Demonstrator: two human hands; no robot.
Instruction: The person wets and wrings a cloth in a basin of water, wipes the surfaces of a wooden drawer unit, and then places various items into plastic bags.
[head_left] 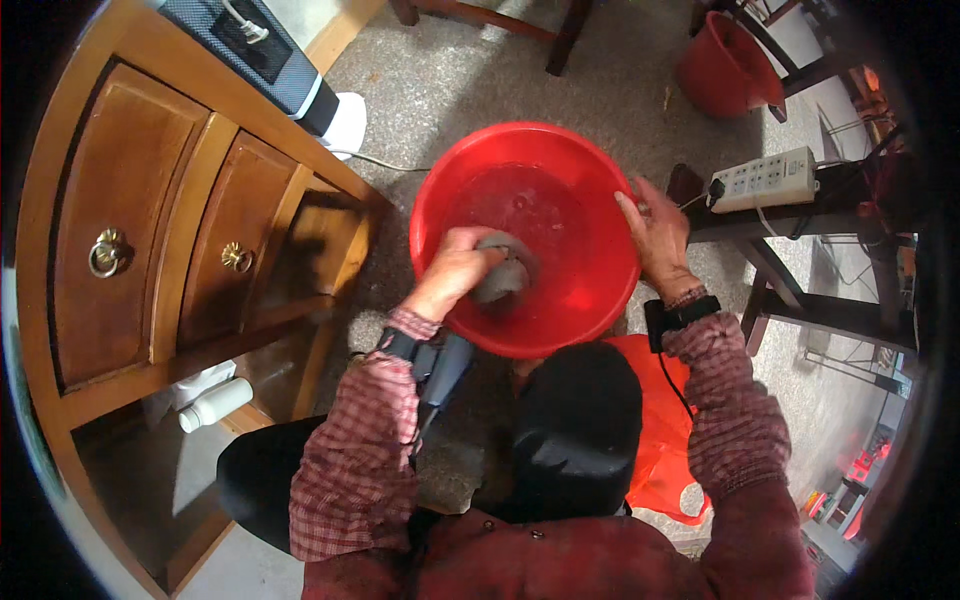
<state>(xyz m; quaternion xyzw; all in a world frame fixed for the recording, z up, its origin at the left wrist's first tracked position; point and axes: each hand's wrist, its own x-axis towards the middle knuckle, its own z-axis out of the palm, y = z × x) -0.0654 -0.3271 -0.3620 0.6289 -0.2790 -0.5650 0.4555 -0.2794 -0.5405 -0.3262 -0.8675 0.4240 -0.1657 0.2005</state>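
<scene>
A red plastic basin (pixel 570 300) with shallow water sits in front of me above the floor or on it; I cannot tell which. My left hand (pixel 460 262) is closed on a wet grey cloth (pixel 505 278) in the left part of the basin. My right hand (pixel 655 230) grips the basin's right rim from outside, fingers bent over the edge. A dark blue and grey object (pixel 445 375), partly hidden by my left forearm, lies below the basin.
At left stand a wooden cabinet (pixel 130 230) with a white bottle (pixel 215 405) and a grey-black appliance (pixel 260 60). At right a power strip (pixel 765 178) rests on dark wooden furniture (pixel 830 320); a red bucket (pixel 725 70) is behind. An orange bag (pixel 660 440) lies by my knee.
</scene>
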